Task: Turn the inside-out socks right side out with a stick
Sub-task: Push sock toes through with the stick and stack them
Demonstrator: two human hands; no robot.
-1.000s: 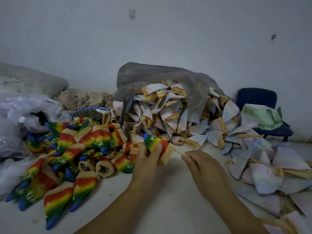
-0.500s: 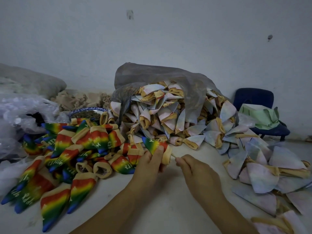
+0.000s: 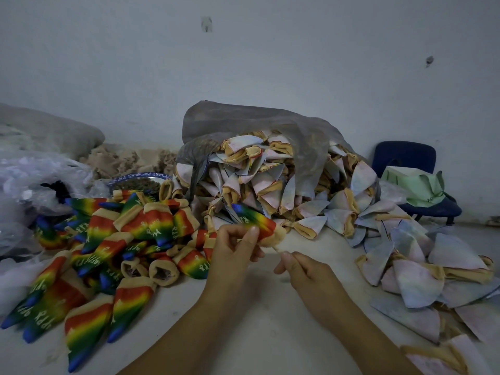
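Left hand [image 3: 235, 250] fingers pinch a rainbow sock [image 3: 254, 220], right hand [image 3: 305, 272] the stick [image 3: 276, 249] — the rainbow pile [image 3: 108, 253] looks done, many pale socks [image 3: 270, 185] wait.

Bare L hand [image 3: 234, 254], R hand [image 3: 308, 272].

A small blue chair [image 3: 405, 161], backed up against a plain pale wall [image 3: 243, 77]. On its seat, a folded green thing [image 3: 414, 185]. High above the chair, a little dark spot [image 3: 429, 60] on the wall; far to the left of the chair and higher still, another dark spot [image 3: 207, 24]. Under the chair and in front of it, a pale floor [image 3: 270, 334]. Far left of the chair, by the wall, a big grey lump [image 3: 54, 131]. Dim, flat light all over.
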